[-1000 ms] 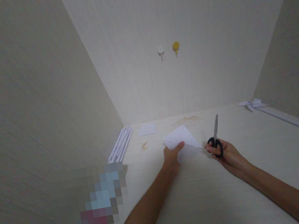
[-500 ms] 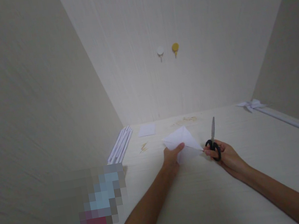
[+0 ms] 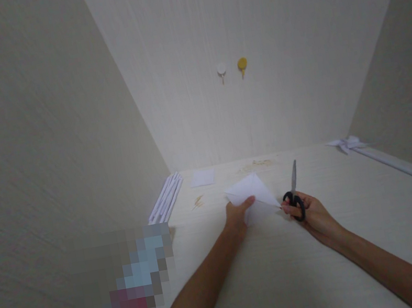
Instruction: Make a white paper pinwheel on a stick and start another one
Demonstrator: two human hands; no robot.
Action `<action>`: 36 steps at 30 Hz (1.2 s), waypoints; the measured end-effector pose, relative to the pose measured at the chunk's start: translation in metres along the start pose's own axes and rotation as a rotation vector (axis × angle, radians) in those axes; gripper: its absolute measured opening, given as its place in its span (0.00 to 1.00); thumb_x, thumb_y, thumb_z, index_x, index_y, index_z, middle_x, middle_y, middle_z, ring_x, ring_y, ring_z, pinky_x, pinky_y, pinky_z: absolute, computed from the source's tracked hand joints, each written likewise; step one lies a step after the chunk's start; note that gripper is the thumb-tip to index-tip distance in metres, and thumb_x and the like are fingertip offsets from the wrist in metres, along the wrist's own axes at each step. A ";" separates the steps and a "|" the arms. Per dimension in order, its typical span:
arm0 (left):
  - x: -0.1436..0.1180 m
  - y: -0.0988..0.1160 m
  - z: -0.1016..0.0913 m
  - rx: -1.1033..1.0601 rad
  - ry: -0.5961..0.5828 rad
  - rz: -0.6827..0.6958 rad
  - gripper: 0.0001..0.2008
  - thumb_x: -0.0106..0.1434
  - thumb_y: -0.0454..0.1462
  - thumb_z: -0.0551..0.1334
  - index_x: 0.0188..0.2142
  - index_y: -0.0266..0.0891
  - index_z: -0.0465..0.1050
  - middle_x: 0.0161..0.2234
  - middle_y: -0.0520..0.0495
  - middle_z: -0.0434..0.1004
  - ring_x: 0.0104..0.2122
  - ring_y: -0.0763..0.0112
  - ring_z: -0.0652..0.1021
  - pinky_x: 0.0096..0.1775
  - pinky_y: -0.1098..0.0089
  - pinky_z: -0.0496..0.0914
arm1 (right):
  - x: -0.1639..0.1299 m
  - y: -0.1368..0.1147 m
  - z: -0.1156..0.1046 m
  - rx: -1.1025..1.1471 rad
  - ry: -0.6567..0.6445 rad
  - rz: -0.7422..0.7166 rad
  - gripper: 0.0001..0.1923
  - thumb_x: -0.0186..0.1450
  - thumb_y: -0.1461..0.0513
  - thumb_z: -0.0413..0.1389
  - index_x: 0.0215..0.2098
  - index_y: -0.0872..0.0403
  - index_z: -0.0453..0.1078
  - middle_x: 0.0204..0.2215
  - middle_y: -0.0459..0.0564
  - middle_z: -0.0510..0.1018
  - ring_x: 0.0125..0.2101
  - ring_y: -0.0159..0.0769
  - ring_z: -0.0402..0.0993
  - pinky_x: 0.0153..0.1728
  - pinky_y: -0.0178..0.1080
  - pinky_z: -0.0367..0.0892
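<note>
My left hand [image 3: 237,216] pinches a folded white paper [image 3: 253,191], a kite-like shape held just above the pale wooden table [image 3: 276,279]. My right hand [image 3: 314,214] grips black-handled scissors [image 3: 294,189] with the blades closed and pointing up and away. The fingertips of my right hand touch the paper's right corner. The scissors sit just right of the paper.
Several rolled white paper sticks [image 3: 166,199] lie along the left wall. A small white paper square [image 3: 202,177] lies at the back. A white paper bow on a long stick [image 3: 373,152] rests at the right wall. Two round hooks [image 3: 232,67] hang on the back wall. Brownish scraps [image 3: 256,165] dot the table.
The scissors have shifted slightly left toward the paper and their blades stand a little more upright. My left hand and the paper have barely moved.
</note>
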State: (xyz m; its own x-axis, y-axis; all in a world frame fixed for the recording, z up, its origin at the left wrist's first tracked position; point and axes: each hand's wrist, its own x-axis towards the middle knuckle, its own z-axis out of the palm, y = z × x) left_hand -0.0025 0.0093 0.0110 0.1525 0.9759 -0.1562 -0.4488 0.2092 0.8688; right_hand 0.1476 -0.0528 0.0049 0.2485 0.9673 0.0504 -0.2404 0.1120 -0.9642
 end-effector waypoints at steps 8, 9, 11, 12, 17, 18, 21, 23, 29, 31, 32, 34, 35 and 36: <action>0.000 -0.001 -0.001 0.024 -0.012 0.008 0.20 0.36 0.34 0.68 0.31 0.32 0.70 0.35 0.38 0.74 0.30 0.62 0.74 0.33 0.64 0.69 | 0.001 0.002 -0.001 0.013 -0.002 -0.008 0.14 0.39 0.62 0.65 0.21 0.56 0.65 0.17 0.40 0.68 0.17 0.24 0.57 0.17 0.29 0.52; 0.000 -0.001 -0.001 0.027 -0.016 0.013 0.20 0.36 0.34 0.68 0.31 0.32 0.70 0.35 0.38 0.74 0.30 0.62 0.74 0.33 0.64 0.69 | 0.001 0.003 -0.001 0.010 0.000 -0.012 0.14 0.39 0.62 0.65 0.21 0.56 0.65 0.17 0.40 0.68 0.17 0.23 0.58 0.17 0.29 0.52; -0.002 0.000 -0.001 0.022 -0.038 0.017 0.20 0.36 0.34 0.68 0.31 0.32 0.70 0.35 0.38 0.74 0.30 0.62 0.74 0.33 0.64 0.69 | 0.001 0.004 -0.001 0.004 0.008 -0.016 0.14 0.39 0.61 0.65 0.21 0.56 0.65 0.17 0.40 0.69 0.17 0.23 0.58 0.17 0.29 0.53; -0.002 0.000 -0.001 0.018 -0.050 0.018 0.19 0.36 0.34 0.68 0.31 0.32 0.70 0.34 0.38 0.74 0.29 0.62 0.74 0.33 0.64 0.69 | 0.001 0.005 -0.002 0.004 0.014 -0.015 0.14 0.39 0.61 0.65 0.21 0.56 0.65 0.17 0.41 0.69 0.17 0.23 0.58 0.17 0.29 0.53; -0.004 0.001 0.000 0.025 -0.088 0.001 0.20 0.35 0.34 0.69 0.31 0.31 0.71 0.32 0.39 0.75 0.28 0.63 0.74 0.32 0.65 0.69 | 0.002 0.007 -0.003 -0.011 0.021 0.020 0.15 0.38 0.61 0.65 0.21 0.56 0.66 0.21 0.43 0.73 0.17 0.24 0.61 0.17 0.29 0.55; -0.004 0.001 0.000 0.027 -0.095 0.004 0.20 0.35 0.34 0.69 0.31 0.31 0.71 0.32 0.39 0.75 0.28 0.63 0.74 0.33 0.65 0.69 | 0.002 0.008 -0.003 -0.013 0.018 0.027 0.15 0.39 0.61 0.65 0.21 0.56 0.66 0.21 0.43 0.73 0.17 0.24 0.62 0.17 0.29 0.56; -0.004 0.000 -0.001 0.030 -0.115 0.011 0.20 0.36 0.34 0.68 0.33 0.31 0.71 0.32 0.40 0.75 0.28 0.64 0.74 0.33 0.65 0.69 | 0.001 0.008 -0.003 0.000 0.007 0.038 0.14 0.40 0.60 0.65 0.23 0.55 0.66 0.22 0.43 0.74 0.19 0.24 0.64 0.17 0.28 0.57; -0.003 -0.001 -0.002 0.039 -0.114 0.008 0.20 0.36 0.34 0.68 0.33 0.31 0.71 0.32 0.41 0.75 0.28 0.64 0.74 0.32 0.65 0.69 | 0.001 0.007 -0.002 0.006 0.004 0.045 0.15 0.40 0.60 0.65 0.23 0.55 0.67 0.21 0.43 0.73 0.19 0.25 0.64 0.17 0.28 0.57; -0.001 -0.004 -0.003 0.038 -0.137 0.020 0.20 0.36 0.34 0.69 0.32 0.32 0.71 0.32 0.41 0.75 0.29 0.63 0.75 0.33 0.65 0.69 | -0.001 0.006 -0.002 -0.011 -0.014 0.045 0.14 0.41 0.60 0.64 0.24 0.55 0.67 0.17 0.41 0.70 0.19 0.25 0.65 0.18 0.27 0.57; -0.001 -0.004 -0.003 0.036 -0.142 0.012 0.21 0.36 0.34 0.69 0.33 0.32 0.71 0.32 0.40 0.75 0.29 0.63 0.75 0.34 0.65 0.69 | 0.000 0.006 -0.002 -0.020 -0.019 0.037 0.14 0.42 0.60 0.64 0.24 0.55 0.67 0.17 0.41 0.70 0.19 0.25 0.65 0.18 0.27 0.57; -0.001 -0.004 -0.002 0.040 -0.136 0.012 0.21 0.36 0.34 0.69 0.33 0.32 0.71 0.32 0.40 0.75 0.29 0.63 0.75 0.34 0.65 0.69 | 0.000 0.006 -0.002 -0.027 -0.020 0.034 0.14 0.42 0.60 0.64 0.24 0.55 0.67 0.17 0.41 0.70 0.19 0.25 0.65 0.18 0.27 0.57; -0.002 -0.004 -0.002 0.051 -0.123 0.017 0.21 0.35 0.34 0.69 0.33 0.31 0.71 0.33 0.40 0.75 0.29 0.63 0.75 0.35 0.65 0.68 | 0.000 0.007 -0.002 -0.041 -0.022 0.030 0.14 0.42 0.59 0.64 0.24 0.55 0.66 0.16 0.41 0.70 0.19 0.25 0.64 0.17 0.27 0.57; -0.002 -0.004 -0.001 0.056 -0.123 0.018 0.21 0.35 0.34 0.69 0.32 0.31 0.71 0.33 0.39 0.75 0.30 0.62 0.75 0.35 0.65 0.68 | 0.001 0.007 -0.002 -0.048 -0.023 0.027 0.14 0.42 0.59 0.64 0.24 0.55 0.66 0.16 0.41 0.70 0.18 0.25 0.64 0.17 0.27 0.57; -0.002 -0.003 -0.001 0.059 -0.125 0.018 0.21 0.35 0.34 0.69 0.32 0.31 0.71 0.33 0.39 0.75 0.30 0.62 0.75 0.35 0.65 0.68 | 0.001 0.007 -0.002 -0.053 -0.024 0.023 0.14 0.43 0.59 0.64 0.23 0.55 0.66 0.16 0.41 0.70 0.18 0.25 0.64 0.17 0.27 0.57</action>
State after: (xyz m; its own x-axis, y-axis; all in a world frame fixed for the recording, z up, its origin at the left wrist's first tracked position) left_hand -0.0024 0.0063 0.0080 0.2551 0.9633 -0.0836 -0.4004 0.1840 0.8977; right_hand 0.1482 -0.0519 -0.0021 0.2203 0.9748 0.0338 -0.1956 0.0781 -0.9776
